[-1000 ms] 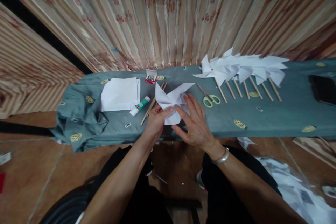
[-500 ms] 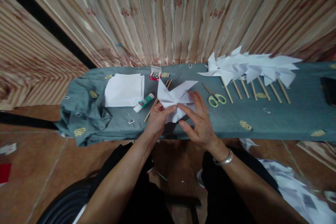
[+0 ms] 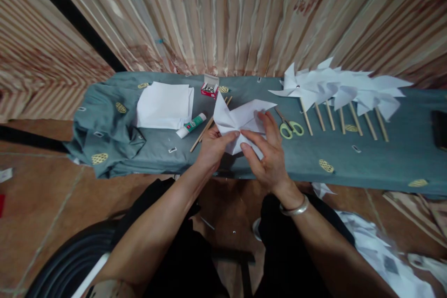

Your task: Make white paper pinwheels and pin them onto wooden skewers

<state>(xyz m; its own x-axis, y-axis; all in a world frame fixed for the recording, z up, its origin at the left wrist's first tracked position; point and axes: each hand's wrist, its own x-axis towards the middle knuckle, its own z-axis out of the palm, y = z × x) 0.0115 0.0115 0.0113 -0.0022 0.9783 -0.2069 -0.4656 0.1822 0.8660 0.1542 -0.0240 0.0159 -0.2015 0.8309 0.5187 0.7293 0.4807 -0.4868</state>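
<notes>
A white paper pinwheel (image 3: 240, 118) without a stick is held over the front of the cloth-covered table. My left hand (image 3: 212, 146) grips its near left side, the thumb pressed close to the centre. On the right side, my right hand (image 3: 267, 153) holds the paper, with its index fingertip at the centre and other fingers behind a blade. Just left of the pinwheel lie wooden sticks (image 3: 202, 135) and a green and white glue stick (image 3: 191, 125). Scissors with pale green handles (image 3: 291, 129) rest close to the right hand.
A stack of white paper (image 3: 164, 104) lies at the left, beside a small open red box of metal pins (image 3: 210, 87). Several finished pinwheels on sticks (image 3: 344, 88) overlap at the right back. More folded white paper (image 3: 380, 251) is on the floor at the right.
My right index finger has come in to the pinwheel's centre, close to the left thumb. Both hands still hold the paper, and the whole view has shifted slightly.
</notes>
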